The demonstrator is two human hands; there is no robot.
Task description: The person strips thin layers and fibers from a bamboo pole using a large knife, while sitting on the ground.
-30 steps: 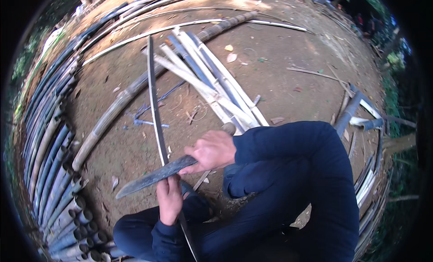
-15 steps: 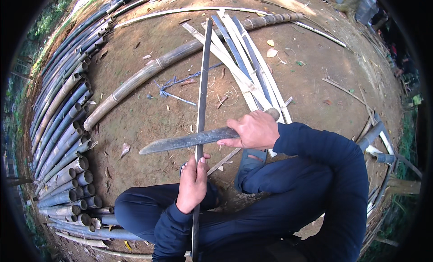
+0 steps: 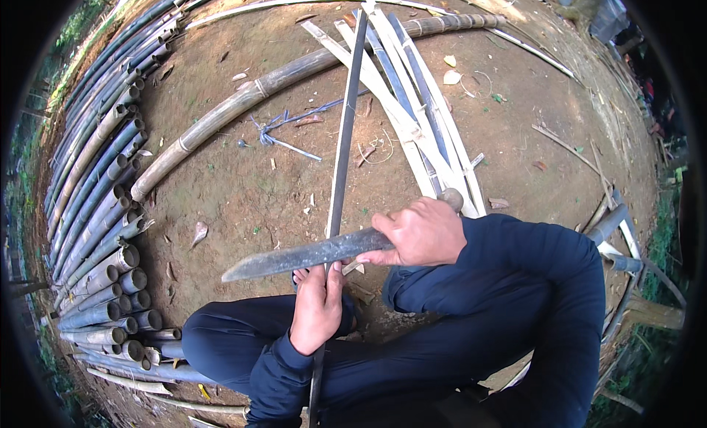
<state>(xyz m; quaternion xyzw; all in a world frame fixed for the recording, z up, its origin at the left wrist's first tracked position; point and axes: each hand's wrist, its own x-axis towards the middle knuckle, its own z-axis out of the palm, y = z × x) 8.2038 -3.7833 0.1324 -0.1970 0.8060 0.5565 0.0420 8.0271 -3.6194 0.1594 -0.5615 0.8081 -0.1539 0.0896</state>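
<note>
My right hand [image 3: 423,233] is wrapped round the handle of a machete [image 3: 309,253], whose long grey blade points left. The rounded handle end sticks out behind my hand. Just above my left fingers, the blade lies across a long, narrow bamboo strip [image 3: 345,141], dark on one face and pale along its edge. My left hand [image 3: 317,306] grips this strip below the blade, thumb along it. The strip runs from near my lap up and away over the ground, its far end beside other split strips [image 3: 412,133]. Where the blade's edge meets the strip is hard to make out.
A thick bamboo pole [image 3: 221,118] lies across the ground ahead, with the split strips over it. Cut bamboo poles [image 3: 110,273] are stacked along the left. Blue cord [image 3: 283,130] lies on the soil. More bamboo pieces [image 3: 618,236] lean at the right.
The machete has come down along the strip, closer to my left hand, its tip dipping lower. The strip's far end has shifted right and slants more.
</note>
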